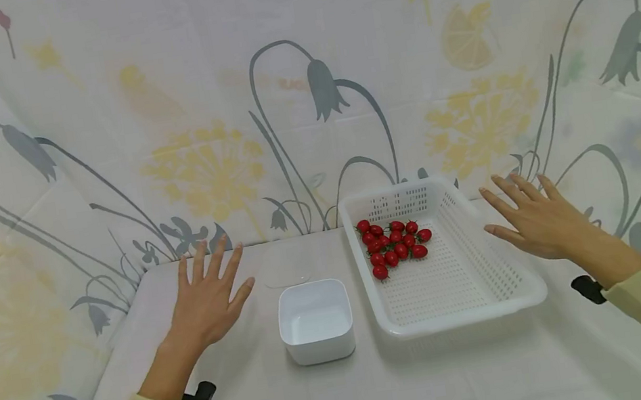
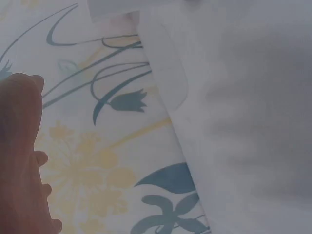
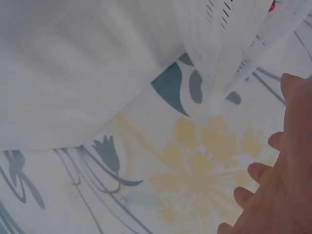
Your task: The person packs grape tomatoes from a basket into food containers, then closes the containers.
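While both hands hover flat above the bench [image 1: 336, 396] with fingers spread and holding nothing, the left hand [image 1: 208, 301] is beside a small white bowl [image 1: 315, 320]. The right hand [image 1: 535, 218] is just beside the right rim of a white basket [image 1: 460, 276], where red tomatoes [image 1: 394, 244] cluster at its far left end.

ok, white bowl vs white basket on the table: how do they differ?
The white bowl has solid walls; the white basket is perforated all over. The bowl is small and squarish, the basket larger and rectangular. The bowl holds nothing, while the basket holds red cherry tomatoes bunched at its far end. The bowl sits nearer the left hand, the basket nearer the right hand. Both are white, open-topped, with rounded corners.
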Action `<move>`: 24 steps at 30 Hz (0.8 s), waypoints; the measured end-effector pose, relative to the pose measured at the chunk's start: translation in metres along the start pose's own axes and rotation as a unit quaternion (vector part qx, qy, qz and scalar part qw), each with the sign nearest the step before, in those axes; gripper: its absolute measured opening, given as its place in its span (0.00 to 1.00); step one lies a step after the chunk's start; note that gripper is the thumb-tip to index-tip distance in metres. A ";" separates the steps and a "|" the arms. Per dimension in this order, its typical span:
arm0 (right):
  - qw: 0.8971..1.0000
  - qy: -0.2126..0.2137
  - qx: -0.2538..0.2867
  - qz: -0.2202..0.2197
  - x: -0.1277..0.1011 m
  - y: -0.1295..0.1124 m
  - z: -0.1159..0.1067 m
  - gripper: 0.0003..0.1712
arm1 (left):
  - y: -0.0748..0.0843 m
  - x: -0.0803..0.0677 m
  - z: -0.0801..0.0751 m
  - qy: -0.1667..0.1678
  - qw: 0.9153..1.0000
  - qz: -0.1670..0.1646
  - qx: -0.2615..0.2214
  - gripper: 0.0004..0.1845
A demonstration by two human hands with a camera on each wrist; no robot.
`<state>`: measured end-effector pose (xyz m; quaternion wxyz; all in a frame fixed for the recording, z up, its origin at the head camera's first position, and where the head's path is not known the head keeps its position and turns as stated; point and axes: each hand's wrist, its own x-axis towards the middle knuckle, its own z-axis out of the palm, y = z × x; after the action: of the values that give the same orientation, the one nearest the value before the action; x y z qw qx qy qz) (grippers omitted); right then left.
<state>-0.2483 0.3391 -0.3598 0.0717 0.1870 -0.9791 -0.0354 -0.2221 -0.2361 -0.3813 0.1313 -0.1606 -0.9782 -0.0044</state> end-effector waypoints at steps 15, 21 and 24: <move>0.998 -0.004 0.060 -0.025 0.014 -0.018 -0.005 0.46 | 0.015 -0.001 0.006 0.012 0.997 0.003 -0.074 0.37; 0.995 -0.004 0.085 -0.049 0.021 -0.026 -0.010 0.44 | 0.023 -0.003 0.009 0.025 0.990 -0.005 -0.135 0.36; 0.993 -0.021 0.107 -0.050 0.024 -0.031 -0.011 0.44 | 0.026 -0.004 0.011 0.017 0.986 -0.010 -0.168 0.36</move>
<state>-0.2575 0.3011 -0.3484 0.0283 0.2412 -0.9680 0.0625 -0.2134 -0.2126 -0.3934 0.1187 -0.1707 -0.9629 -0.1721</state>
